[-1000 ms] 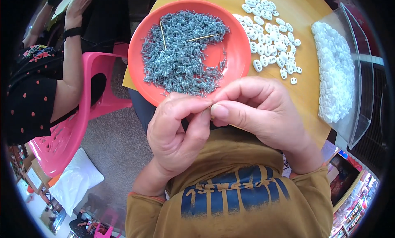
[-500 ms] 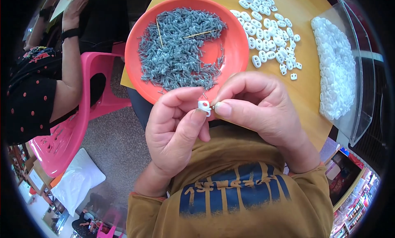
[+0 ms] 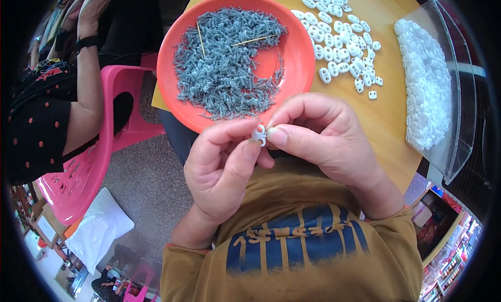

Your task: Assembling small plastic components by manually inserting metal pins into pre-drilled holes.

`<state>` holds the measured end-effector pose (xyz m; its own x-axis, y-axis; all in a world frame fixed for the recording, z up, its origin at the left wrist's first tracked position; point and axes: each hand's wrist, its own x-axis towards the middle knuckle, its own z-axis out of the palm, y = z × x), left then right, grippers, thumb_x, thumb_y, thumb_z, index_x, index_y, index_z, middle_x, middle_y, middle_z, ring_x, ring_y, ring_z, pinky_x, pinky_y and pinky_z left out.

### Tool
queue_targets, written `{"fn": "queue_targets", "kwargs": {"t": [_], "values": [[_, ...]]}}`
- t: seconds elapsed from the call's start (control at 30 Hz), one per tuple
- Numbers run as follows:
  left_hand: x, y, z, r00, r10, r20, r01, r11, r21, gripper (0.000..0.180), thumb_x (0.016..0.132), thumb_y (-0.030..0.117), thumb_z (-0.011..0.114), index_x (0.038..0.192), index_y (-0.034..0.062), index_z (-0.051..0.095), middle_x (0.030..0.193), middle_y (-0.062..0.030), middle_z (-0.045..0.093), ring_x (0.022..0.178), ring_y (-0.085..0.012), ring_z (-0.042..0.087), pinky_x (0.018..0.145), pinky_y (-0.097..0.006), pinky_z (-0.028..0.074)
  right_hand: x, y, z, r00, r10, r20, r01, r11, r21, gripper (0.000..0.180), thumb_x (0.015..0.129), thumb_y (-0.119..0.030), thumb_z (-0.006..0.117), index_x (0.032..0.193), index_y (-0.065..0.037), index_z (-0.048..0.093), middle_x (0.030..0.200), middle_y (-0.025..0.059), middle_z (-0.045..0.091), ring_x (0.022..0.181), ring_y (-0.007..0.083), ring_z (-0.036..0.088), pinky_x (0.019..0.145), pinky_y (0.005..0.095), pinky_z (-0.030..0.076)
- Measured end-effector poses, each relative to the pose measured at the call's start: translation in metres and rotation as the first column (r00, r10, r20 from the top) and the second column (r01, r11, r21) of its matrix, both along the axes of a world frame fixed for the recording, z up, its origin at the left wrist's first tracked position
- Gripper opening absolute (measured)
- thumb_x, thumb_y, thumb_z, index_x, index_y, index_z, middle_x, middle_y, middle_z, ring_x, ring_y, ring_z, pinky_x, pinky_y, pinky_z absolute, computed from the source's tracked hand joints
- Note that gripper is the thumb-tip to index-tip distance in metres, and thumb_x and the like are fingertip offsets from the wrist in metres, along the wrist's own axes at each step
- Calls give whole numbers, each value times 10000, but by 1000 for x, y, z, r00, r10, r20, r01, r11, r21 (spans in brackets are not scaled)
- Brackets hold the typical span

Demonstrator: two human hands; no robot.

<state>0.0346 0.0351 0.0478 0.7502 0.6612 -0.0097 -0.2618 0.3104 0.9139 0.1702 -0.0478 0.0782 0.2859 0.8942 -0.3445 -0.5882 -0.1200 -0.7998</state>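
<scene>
The yellow desk (image 3: 389, 119) carries an orange plate (image 3: 297, 51) full of small grey springs (image 3: 224, 62), with loose white plastic pieces (image 3: 339, 41) lying just to the right of the plate and a clear tray (image 3: 459, 93) of more white pieces further right. At the near edge of the plate, the left hand (image 3: 224, 171) and the right hand (image 3: 323, 140) meet. Both are closed around one small white piece (image 3: 259, 135), pinched between their fingertips.

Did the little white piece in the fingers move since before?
Yes. The little white piece, pinched between left hand and right hand, came into view just below the orange plate rim.
</scene>
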Motion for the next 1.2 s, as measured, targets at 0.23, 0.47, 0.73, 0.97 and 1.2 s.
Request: {"fn": "queue_targets", "kwargs": {"t": [0.23, 0.47, 0.73, 0.97, 1.2], "values": [[0, 0, -2, 999, -4, -49, 17, 968, 252, 264, 806, -81, 505, 1065, -33, 502, 954, -122, 555, 769, -144, 599, 662, -225, 502, 1, -2, -1, 998, -18, -57, 17, 1000, -15, 68, 820, -36, 555, 859, 19, 566, 751, 38, 586, 709, 77, 554, 634, 199, 456], [1, 9, -2, 1000, 5, -21, 1, 960, 280, 172, 827, -30, 512, 998, -25, 507, 933, -132, 553, 662, -132, 575, 609, -214, 489, 4, -4, 1, 999, 2, 35, -4, 999, 54, 71, 817, -44, 561, 852, 15, 579, 760, 35, 597, 720, 71, 548, 659, 203, 445], [2, 5, 7, 999, -29, -22, 27, 996, -79, 132, 832, -26, 513, 964, -17, 508, 842, -89, 572, 623, -92, 553, 549, -185, 453, 4, -7, -3, 982, 9, 189, -22, 998, 67, 70, 815, -46, 562, 844, 11, 592, 746, 29, 601, 712, 63, 542, 644, 196, 429], [2, 2, 5, 999, -19, -46, 16, 998, -66, 131, 830, -25, 517, 961, -18, 516, 819, -79, 572, 609, -78, 540, 533, -177, 442, 5, -8, -3, 981, 60, 186, -69, 997, 39, 89, 791, 3, 584, 878, 11, 600, 848, 51, 587, 789, 89, 548, 701, 204, 432], [1, 1, 5, 999, -12, -44, 7, 994, -109, 119, 832, -4, 524, 950, -18, 516, 803, -73, 572, 594, -75, 529, 527, -172, 435, 1, -7, -5, 923, 20, 385, -48, 997, 62, 58, 796, -44, 580, 821, 5, 599, 733, 15, 572, 672, 58, 515, 616, 201, 420]]}}
